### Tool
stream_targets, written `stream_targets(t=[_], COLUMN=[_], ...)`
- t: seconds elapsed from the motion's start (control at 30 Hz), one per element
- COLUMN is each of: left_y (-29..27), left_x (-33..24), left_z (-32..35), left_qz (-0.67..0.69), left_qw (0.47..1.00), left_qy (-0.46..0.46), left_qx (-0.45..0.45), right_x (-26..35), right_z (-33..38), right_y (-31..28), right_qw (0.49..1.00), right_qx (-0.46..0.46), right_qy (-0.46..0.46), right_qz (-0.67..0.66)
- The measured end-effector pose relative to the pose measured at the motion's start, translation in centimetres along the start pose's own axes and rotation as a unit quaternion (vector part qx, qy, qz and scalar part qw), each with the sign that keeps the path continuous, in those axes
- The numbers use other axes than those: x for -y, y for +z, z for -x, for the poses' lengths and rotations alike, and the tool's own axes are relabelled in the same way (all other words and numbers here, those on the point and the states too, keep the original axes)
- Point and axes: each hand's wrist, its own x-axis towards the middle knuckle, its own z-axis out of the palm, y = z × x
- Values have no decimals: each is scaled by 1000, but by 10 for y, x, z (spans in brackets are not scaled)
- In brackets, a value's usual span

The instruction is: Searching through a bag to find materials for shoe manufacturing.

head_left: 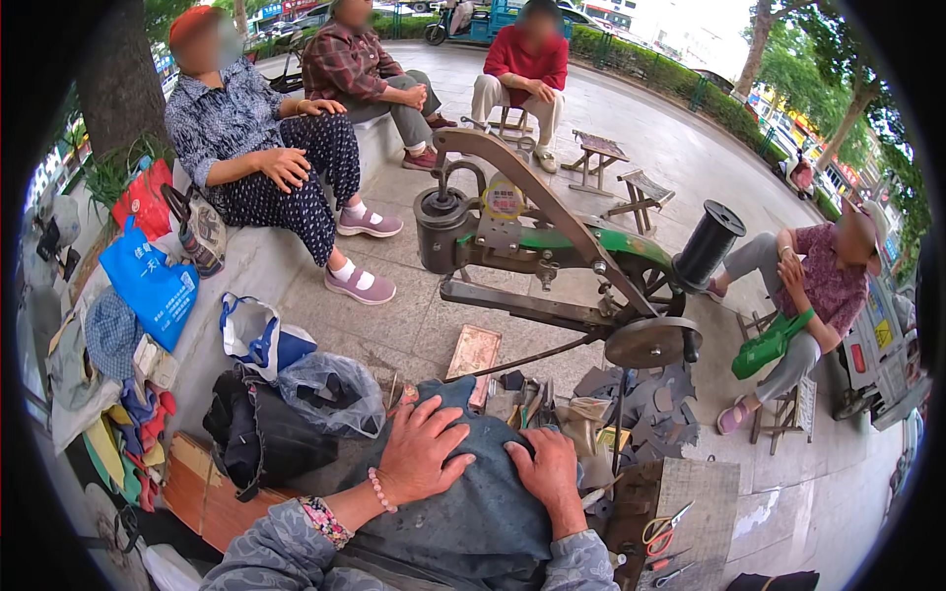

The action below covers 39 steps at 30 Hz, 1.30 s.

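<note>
Cloth: dark blue and worn, it lies spread across the lap of a seated person at the lower middle of the view, beneath 2 bare hands.
Left hand: palm down on the cloth, its fingers fanned out and released, gripping nothing; a pink bead bracelet circles the wrist above a flowered cuff.
Right hand: rests on the cloth near its right edge, apart from the left hand, its fingers lightly bent and released.
Sewing machine: a green and dark metal model stands on the pavement beyond the hands, a black spool at its right end and a wheel below.
Ground: a shallow wooden tray and hand tools lie between the cloth and the machine; grey scraps spread to the right.
Scissors: orange-handled, they lie on a grey sheet at lower right.
Bags: a black bag sits left of the cloth, a clear plastic bag just beside it; a blue bag, a red bag and a checked hat are farther left.
Company: 4 people sit around the machine, 3 toward the back and 1 at right, in a patterned top, with a green bag.
Stools: 2 folding stools stand behind the machine.
</note>
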Motion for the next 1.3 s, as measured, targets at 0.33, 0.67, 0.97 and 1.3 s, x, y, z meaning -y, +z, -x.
stream_targets(t=[0.33,0.67,0.97,1.3], left_y=[3,4,3,3], left_x=[4,0,-3,-3], left_z=[-4,-3,-4,-3], left_qz=[2,-3,-24,-26], left_qw=[1000,1000,999,999], left_qy=[5,12,25,22], left_qx=[-16,-12,-20,-23], right_x=[-3,-4,-5,-6], right_z=[-6,-1,2,2], right_y=[4,1,0,1], right_qw=[1000,1000,1000,1000], right_qx=[-3,-13,-21,-18], right_qy=[0,8,3,5], right_qz=[-3,-2,-7,-1])
